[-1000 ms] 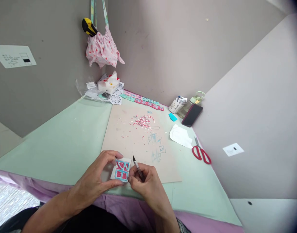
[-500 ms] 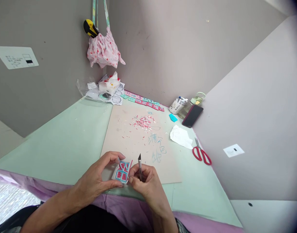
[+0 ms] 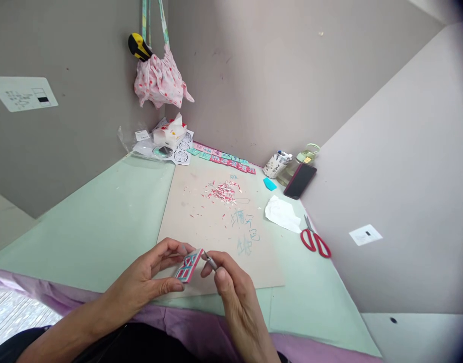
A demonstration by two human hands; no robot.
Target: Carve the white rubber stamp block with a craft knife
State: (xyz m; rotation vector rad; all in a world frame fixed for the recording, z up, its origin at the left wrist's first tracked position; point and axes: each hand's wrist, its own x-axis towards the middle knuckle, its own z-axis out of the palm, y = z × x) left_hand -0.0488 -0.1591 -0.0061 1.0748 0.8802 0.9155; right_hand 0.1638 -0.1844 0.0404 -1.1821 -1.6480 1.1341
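Observation:
Between the thumb and fingers of my left hand (image 3: 155,269) is a small stamp block (image 3: 189,265), tilted so its pink side edge shows. Its face bears carved lines in blue, white and pink. My right hand (image 3: 233,282) grips a craft knife (image 3: 211,260) with a silver handle, and the blade end is at the block's upper right corner. Whether the blade touches the block I cannot tell. Both hands are over the near edge of a beige board (image 3: 201,227), where pink and white shavings (image 3: 225,191) lie in a heap.
Rows of carved pink and green blocks (image 3: 231,162) line the back edge. To the right are red-handled scissors (image 3: 315,241), a crumpled tissue (image 3: 281,213), a phone (image 3: 300,180), a pen holder (image 3: 276,165) and a bottle (image 3: 307,155). A pink pouch (image 3: 161,80) hangs at the back left.
My right hand has turned the craft knife from blade-up to pointing at the block's edge. My left hand has tilted the block, exposing its side.

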